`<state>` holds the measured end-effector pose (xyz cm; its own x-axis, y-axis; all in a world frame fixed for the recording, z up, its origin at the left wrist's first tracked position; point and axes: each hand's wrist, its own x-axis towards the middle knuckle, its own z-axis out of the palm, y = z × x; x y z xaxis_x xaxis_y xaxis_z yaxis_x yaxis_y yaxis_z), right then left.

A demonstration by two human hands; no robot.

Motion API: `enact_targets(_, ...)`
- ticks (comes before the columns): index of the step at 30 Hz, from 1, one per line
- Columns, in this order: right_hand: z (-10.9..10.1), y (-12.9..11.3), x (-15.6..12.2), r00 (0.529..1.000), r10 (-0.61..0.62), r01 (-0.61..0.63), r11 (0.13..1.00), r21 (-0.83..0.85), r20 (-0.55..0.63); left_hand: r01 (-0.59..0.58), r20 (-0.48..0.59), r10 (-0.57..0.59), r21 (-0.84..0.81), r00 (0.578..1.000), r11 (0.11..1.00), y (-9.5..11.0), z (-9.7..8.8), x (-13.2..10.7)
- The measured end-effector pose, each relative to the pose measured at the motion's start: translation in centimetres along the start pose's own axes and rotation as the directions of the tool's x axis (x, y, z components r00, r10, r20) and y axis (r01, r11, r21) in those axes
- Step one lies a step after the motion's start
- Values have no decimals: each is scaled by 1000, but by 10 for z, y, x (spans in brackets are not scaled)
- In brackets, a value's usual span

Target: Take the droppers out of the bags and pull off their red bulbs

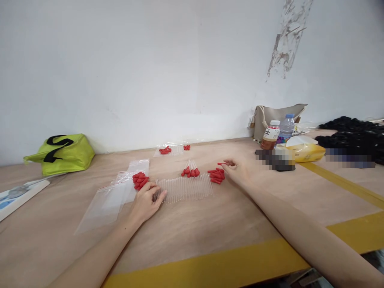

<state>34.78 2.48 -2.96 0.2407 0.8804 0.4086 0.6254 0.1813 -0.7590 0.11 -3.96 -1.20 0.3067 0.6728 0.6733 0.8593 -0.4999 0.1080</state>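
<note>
A row of clear glass tubes [187, 188] lies side by side in the middle of the wooden table [210, 228]. My left hand [146, 202] rests at the row's left end, its fingers curled loosely on the nearest tubes. Just behind it sits a heap of red rubber bulbs [140, 179]. My right hand [237, 169] is pinched on a single red bulb [222, 163] beside another heap of red bulbs [216, 175] at the row's right end. A few assembled droppers with red bulbs [190, 170] lie behind the row.
Clear zip bags [114, 198] lie to the left. A lime green bag [61, 153] sits far left by the wall. Two drink bottles [271, 135], a beige bag [274, 116], a yellow packet [306, 152] and a black pile [354, 134] stand at right. More red bulbs [165, 150] lie near the wall.
</note>
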Motion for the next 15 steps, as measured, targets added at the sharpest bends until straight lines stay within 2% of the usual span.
enact_targets(9, -15, -1, 0, 983, 170, -176, 981, -84, -69, -46, -138, 36, -70, 990, 996, 2, -9, 2)
enact_targets(15, -20, -2, 1, 964, 265, -267, 953, -146, -28, -57, -155, 46, -65, 987, 996, 3, -11, 3)
